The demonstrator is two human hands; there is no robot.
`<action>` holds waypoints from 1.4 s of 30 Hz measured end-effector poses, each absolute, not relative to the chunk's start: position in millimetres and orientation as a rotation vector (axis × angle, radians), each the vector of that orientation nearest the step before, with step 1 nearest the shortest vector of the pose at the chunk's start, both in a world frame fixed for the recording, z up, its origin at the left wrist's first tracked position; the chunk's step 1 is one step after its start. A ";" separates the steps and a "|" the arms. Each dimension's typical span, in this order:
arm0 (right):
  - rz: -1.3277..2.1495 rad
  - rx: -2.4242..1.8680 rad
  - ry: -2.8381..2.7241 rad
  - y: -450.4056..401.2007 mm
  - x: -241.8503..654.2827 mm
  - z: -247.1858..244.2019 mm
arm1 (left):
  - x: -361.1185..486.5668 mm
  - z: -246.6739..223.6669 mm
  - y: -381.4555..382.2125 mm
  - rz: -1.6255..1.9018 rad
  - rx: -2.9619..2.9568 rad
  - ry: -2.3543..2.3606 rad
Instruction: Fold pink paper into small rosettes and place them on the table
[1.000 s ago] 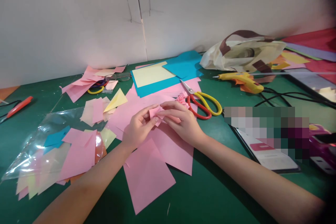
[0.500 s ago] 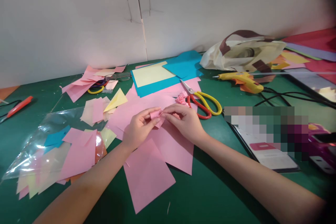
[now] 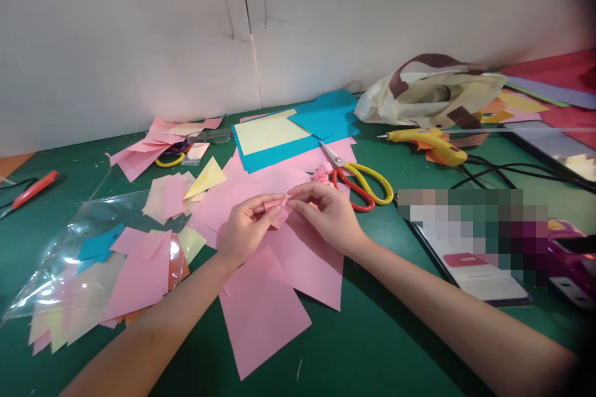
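Note:
Between my two hands is a small folded piece of pink paper (image 3: 279, 217). My left hand (image 3: 248, 226) pinches its left side with thumb and fingers. At its upper right edge, the thumb and fingertips of my right hand (image 3: 329, 214) are closed on it. Larger pink sheets (image 3: 265, 310) lie on the table under and in front of both hands. A pink paper rose (image 3: 322, 173) sits just behind my right hand. Beside it rest scissors (image 3: 358, 183) with one red and one yellow handle, blades pointing away. My fingers partly hide the folded paper.
A yellow glue gun (image 3: 426, 144) with a black cord lies at right, before a cream bag (image 3: 428, 96). Nearer is a tablet (image 3: 484, 273), partly blurred out. Left, a clear plastic bag (image 3: 65, 260) holds paper scraps. Blue sheets (image 3: 326, 115) lie behind, near the wall.
The folded pink paper has turned slightly between my fingertips, and more of its face shows. Both hands stay in nearly the same place; the other things have not moved.

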State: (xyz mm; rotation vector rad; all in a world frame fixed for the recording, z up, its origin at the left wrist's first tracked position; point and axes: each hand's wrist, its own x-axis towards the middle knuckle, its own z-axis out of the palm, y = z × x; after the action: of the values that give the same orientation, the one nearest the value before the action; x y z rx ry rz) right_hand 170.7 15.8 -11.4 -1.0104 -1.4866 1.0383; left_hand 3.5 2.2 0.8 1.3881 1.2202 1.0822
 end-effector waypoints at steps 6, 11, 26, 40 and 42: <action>0.929 -0.999 -1.636 14.2 171.0 -8.1 | 3.6 3.4 2.4 1.057 1.380 1.310; 0.871 -0.907 -1.778 13.1 171.1 -8.5 | -1.1 -1.2 5.5 1.038 1.432 1.329; 0.858 -0.871 -1.898 11.5 171.7 -8.3 | -1.1 -0.4 5.1 1.008 1.351 1.275; 0.826 -0.899 -1.924 12.2 169.8 -9.8 | -1.6 -2.9 3.5 0.972 1.409 1.298; 0.818 -0.890 -1.925 12.7 169.7 -11.0 | -1.3 -2.1 3.2 0.975 1.383 1.285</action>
State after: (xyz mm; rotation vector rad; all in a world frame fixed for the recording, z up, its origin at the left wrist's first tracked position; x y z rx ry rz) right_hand 169.7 12.7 -11.0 -0.8901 -1.9252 0.8181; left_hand -1.3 3.2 -2.1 1.3833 1.2848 0.9746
